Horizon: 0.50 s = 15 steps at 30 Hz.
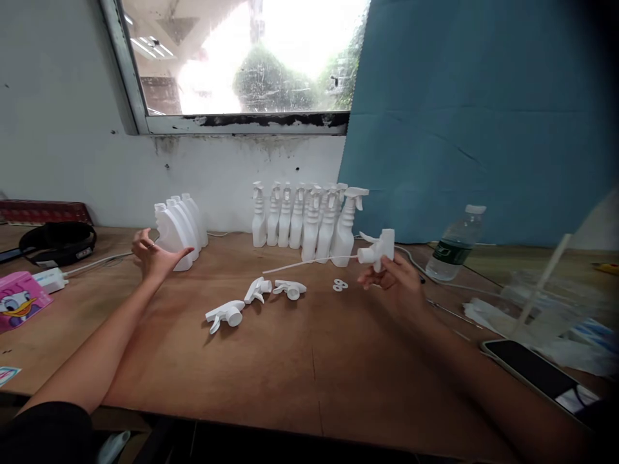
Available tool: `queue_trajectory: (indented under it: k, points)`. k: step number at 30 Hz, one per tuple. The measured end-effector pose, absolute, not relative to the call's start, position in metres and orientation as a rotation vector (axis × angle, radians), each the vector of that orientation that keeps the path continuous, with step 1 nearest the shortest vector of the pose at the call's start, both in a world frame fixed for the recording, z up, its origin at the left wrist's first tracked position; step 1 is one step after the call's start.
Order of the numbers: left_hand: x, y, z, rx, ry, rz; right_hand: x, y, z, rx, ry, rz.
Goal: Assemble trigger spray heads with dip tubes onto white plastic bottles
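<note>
White plastic all over the wooden table [290, 374], and the right hand [393, 278] has a sprayer [380, 248] up off the surface, right of centre, in front of the blue sheet [474, 116]. Fingers and thumb are clamped on the sprayer's lower part, trigger pointing left, and its thin tube [309, 263] runs out to the left, low over the wood, towards the middle of the table. Over on the other side, the left hand [152, 258] is stretched out, palm turned up, fingers spread and holding nothing. It sits just beside the nearest of the open bottles [176, 235], a small cluster of capless ones near the wall; I cannot tell whether a fingertip touches. Behind the tube, along the wall under the window [242, 58], stands a tight row of capped bottles [309, 222], all upright, triggers facing right. Between the two hands, three loose sprayers [227, 316] lie on their sides on the wood, well apart from either hand. Two small rings [340, 284] lie just left of the right hand. Further right, a water bottle [454, 245] leans near the sheet, and a phone [527, 367] lies face up at the table's near right edge. A pink box [19, 299] sits at the far left.
</note>
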<state>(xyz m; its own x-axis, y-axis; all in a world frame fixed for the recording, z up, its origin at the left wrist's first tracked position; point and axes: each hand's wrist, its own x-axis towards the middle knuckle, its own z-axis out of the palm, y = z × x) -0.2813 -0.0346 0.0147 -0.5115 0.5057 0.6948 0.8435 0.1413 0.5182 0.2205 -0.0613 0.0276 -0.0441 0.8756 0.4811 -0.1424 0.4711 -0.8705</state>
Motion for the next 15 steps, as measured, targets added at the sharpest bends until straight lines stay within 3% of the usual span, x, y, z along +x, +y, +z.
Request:
queue_trajectory:
  k: [9, 15]
  points:
    - [-0.27, -0.022, -0.009, -1.191, -2.296, -1.607, 0.24, -0.038, 0.021, -0.708, -1.096, 1.269]
    - [-0.221, -0.035, 0.001, -1.777, -1.531, -1.262, 0.242, -0.036, 0.025, -0.602, -0.89, 1.404]
